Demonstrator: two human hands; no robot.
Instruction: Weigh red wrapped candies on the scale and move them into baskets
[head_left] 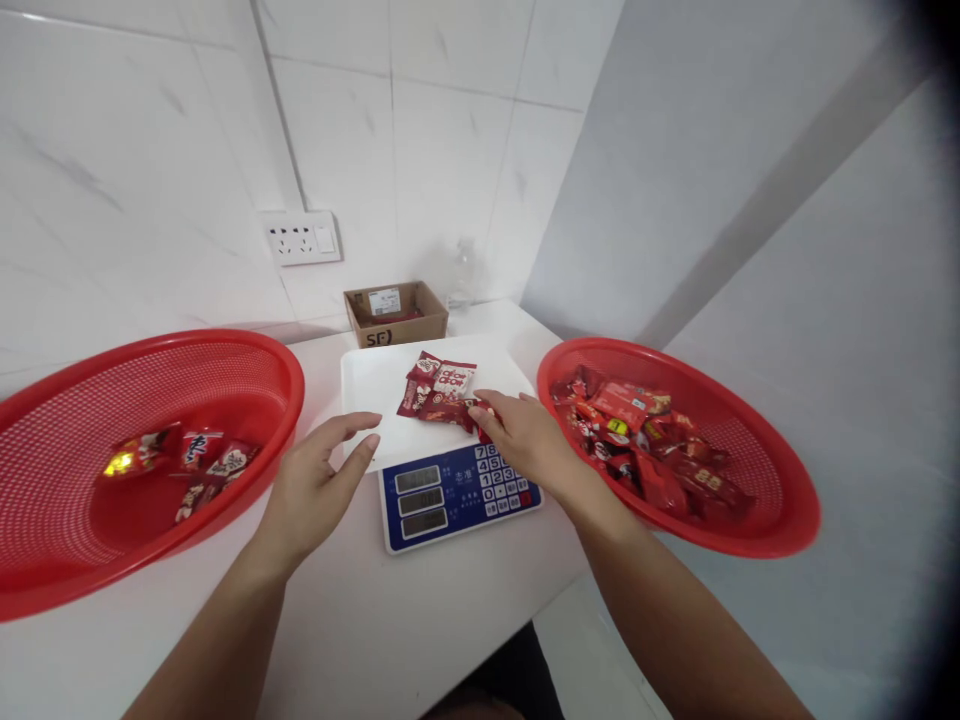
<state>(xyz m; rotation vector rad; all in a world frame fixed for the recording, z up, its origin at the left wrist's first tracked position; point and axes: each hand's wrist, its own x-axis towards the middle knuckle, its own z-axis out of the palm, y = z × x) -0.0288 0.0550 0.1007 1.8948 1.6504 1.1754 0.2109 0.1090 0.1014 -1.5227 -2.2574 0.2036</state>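
A digital scale [461, 495] with a white pan [375, 385] and a blue keypad panel stands in front of me. Several small red and white snack packets [442, 385] lie in a loose pile on the pan. At the pile's right edge, my right hand [525, 435] has its fingers closed on a red snack packet [486, 422], partly hidden by them. My left hand [319, 480] is held by the pan's front left corner, thumb and fingers apart, with nothing between them.
Left of the scale is a red plastic basket [217, 345] with several packets inside. Another red basket [787, 500], on the right, holds a heap of red packets. Behind the scale sits a small cardboard box [420, 328]. A wall socket [301, 238] is above the white table [480, 590].
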